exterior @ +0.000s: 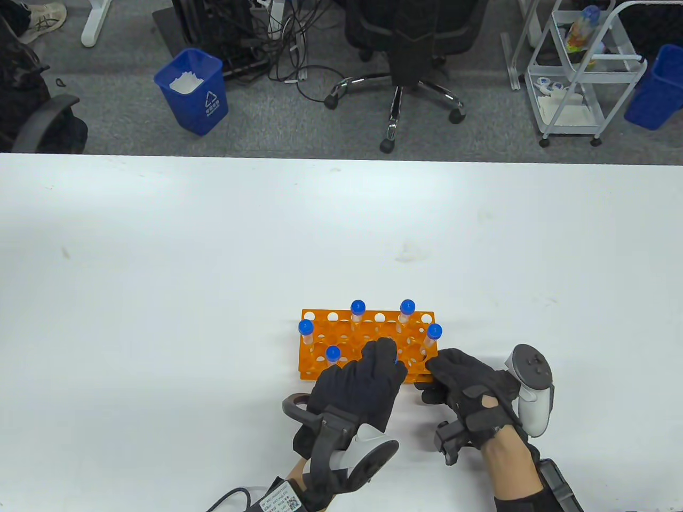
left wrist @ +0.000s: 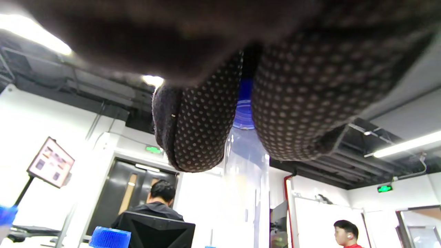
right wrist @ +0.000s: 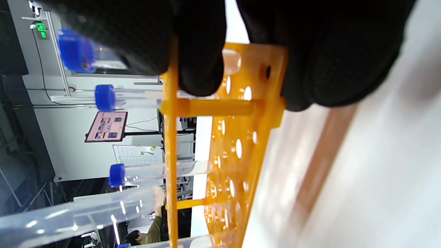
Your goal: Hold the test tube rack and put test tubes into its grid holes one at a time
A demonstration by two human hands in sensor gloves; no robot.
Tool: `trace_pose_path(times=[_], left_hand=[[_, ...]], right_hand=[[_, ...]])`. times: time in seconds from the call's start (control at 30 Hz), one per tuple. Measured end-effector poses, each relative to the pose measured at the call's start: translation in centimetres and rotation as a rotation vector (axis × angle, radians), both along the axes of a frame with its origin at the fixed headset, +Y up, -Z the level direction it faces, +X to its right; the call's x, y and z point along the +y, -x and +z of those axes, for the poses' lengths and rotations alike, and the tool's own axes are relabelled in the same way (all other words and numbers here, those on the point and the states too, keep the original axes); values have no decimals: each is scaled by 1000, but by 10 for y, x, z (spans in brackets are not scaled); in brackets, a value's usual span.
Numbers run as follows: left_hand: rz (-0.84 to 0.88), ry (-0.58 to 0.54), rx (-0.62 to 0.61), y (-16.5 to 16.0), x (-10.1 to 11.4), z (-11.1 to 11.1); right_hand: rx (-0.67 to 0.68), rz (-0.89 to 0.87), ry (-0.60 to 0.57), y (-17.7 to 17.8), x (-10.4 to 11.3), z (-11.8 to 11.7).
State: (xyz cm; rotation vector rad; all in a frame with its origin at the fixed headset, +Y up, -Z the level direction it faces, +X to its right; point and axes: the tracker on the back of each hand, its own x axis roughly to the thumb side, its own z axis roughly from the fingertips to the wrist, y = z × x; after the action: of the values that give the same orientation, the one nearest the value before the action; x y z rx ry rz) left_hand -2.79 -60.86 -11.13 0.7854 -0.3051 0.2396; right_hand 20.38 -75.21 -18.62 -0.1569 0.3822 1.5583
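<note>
Low in the centre of the table view, the orange test tube rack (exterior: 368, 341) stands on the white bench (exterior: 160, 266) with five blue-capped tubes (exterior: 357, 311) upright in its holes. Over its near side, the left hand (exterior: 358, 388) pinches a sixth tube (left wrist: 246, 165) by its blue cap between two fingers (left wrist: 196, 131) (the wrist view shows the clear body hanging below them). At the rack's lower right corner, the right hand (exterior: 469, 394) grips the rack's edge, fingers pressed against the top and bottom plates.
</note>
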Motion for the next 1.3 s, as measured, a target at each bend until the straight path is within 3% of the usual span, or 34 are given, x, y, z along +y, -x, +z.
trace_pose_path(times=[0.87,1.03,1.3], left_hand=[[-268,55,149,-29,-16,-3],[-317,16,181,-34,-16,-1],[-339,168,178,-34,-12,0]], right_hand=[[-3,-45,-19,1,3,3],[1,-50,-20,2,4,3],[-3,-37,-11,1,3,3]])
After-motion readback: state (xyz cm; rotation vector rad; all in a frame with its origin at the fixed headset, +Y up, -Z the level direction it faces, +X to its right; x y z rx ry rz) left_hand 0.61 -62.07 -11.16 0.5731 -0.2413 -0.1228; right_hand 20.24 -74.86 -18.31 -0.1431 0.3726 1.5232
